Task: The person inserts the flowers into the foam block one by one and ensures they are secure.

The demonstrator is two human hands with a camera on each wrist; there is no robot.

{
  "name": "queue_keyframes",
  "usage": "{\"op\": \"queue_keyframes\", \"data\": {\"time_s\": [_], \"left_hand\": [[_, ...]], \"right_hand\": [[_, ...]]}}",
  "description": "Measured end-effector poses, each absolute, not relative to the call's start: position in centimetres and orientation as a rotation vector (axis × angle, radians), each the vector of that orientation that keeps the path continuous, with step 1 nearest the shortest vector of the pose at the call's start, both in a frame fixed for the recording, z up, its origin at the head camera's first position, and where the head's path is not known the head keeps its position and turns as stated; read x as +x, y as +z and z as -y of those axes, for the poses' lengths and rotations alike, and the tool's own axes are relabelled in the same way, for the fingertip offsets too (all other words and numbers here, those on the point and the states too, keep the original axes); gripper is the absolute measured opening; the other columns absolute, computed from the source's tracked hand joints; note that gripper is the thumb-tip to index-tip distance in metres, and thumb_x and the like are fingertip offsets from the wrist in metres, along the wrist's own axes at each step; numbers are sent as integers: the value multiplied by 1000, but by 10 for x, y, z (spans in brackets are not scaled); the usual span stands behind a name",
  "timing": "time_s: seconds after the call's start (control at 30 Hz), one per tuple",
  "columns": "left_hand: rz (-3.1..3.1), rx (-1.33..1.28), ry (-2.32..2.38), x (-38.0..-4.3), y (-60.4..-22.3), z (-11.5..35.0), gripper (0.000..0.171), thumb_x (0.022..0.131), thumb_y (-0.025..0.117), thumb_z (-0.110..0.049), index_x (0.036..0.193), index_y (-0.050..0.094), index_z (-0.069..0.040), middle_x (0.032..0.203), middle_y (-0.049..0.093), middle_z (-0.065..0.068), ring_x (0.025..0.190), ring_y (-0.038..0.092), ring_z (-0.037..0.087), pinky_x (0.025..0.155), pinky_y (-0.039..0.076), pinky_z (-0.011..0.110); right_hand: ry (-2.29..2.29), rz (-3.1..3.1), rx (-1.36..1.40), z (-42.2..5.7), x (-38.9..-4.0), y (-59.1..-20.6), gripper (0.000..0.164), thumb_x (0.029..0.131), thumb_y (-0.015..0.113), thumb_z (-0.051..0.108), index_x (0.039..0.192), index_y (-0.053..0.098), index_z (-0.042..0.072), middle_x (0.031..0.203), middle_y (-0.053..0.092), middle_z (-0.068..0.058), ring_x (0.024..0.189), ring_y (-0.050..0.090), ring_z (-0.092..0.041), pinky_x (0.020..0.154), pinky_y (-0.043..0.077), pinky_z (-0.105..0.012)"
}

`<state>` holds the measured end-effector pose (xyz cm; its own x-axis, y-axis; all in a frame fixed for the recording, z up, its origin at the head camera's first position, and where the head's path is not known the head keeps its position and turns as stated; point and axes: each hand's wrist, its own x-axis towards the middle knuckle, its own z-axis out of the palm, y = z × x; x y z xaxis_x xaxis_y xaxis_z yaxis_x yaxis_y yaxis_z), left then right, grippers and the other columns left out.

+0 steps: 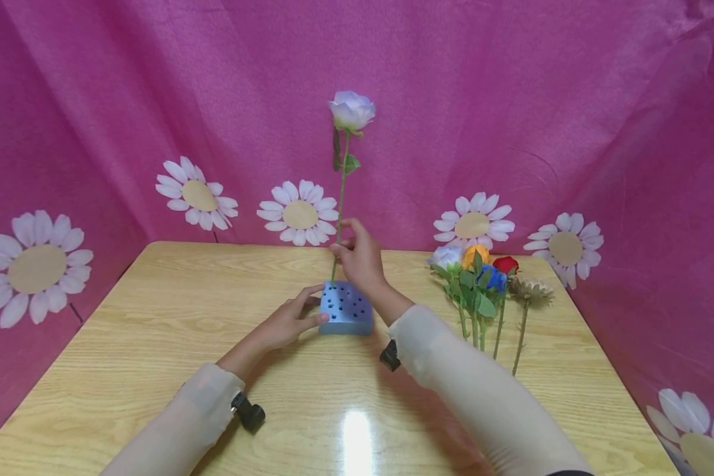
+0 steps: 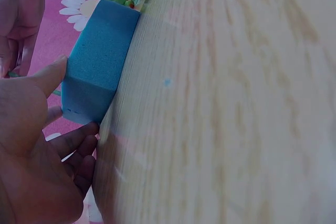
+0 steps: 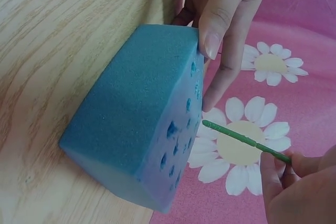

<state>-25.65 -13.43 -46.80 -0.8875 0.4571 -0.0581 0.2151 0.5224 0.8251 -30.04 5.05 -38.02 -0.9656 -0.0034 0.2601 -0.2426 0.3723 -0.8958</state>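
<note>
A blue foam block (image 1: pixel 346 308) with several holes in its top sits on the table. My left hand (image 1: pixel 290 321) holds it at the left side, the thumb at its near corner and a finger at the far one; the left wrist view shows the thumb on the block's edge. Above it, my right hand (image 1: pixel 361 258) pinches the green stem (image 3: pixel 231 132) of a white artificial rose (image 1: pixel 352 111) between thumb and fingers. The rose stands nearly upright, bloom high. In the right wrist view the stem's lower tip is right at the block's holed face.
To the right lie more artificial flowers: a white one (image 1: pixel 446 256), an orange one (image 1: pixel 475 255), a blue one (image 1: pixel 492 277), a red one (image 1: pixel 506 265) and a dried-looking beige one (image 1: pixel 531 289). A pink daisy-print curtain (image 1: pixel 404 165) surrounds the wooden table (image 1: pixel 155 311).
</note>
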Motion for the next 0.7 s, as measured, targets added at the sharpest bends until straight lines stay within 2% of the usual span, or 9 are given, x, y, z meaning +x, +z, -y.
{"op": "queue_keyframes", "data": {"time_s": [0.23,0.53,0.7], "left_hand": [[-2492,543,1297,-257,-467,135,72,104,62,-41,164,26,-25,155,48,20,151,32,41,121,22,64],[-2480,573,1307,-256,-465,135,72,104,62,-38,164,25,-21,156,46,23,151,32,42,121,21,63],[-2478,578,1314,-256,-466,134,71,104,62,-37,163,26,-21,155,47,24,151,33,42,122,20,63]], "right_hand": [[1583,2446,216,-48,-301,-383,39,95,71,1,131,61,14,97,75,-15,84,74,-27,67,61,-30],[1608,2441,248,-47,-302,-389,40,96,70,-2,132,60,11,99,75,-20,89,75,-32,71,61,-31],[1609,2455,232,-47,-300,-394,42,96,70,0,135,59,13,95,74,-16,86,74,-29,70,61,-29]]}}
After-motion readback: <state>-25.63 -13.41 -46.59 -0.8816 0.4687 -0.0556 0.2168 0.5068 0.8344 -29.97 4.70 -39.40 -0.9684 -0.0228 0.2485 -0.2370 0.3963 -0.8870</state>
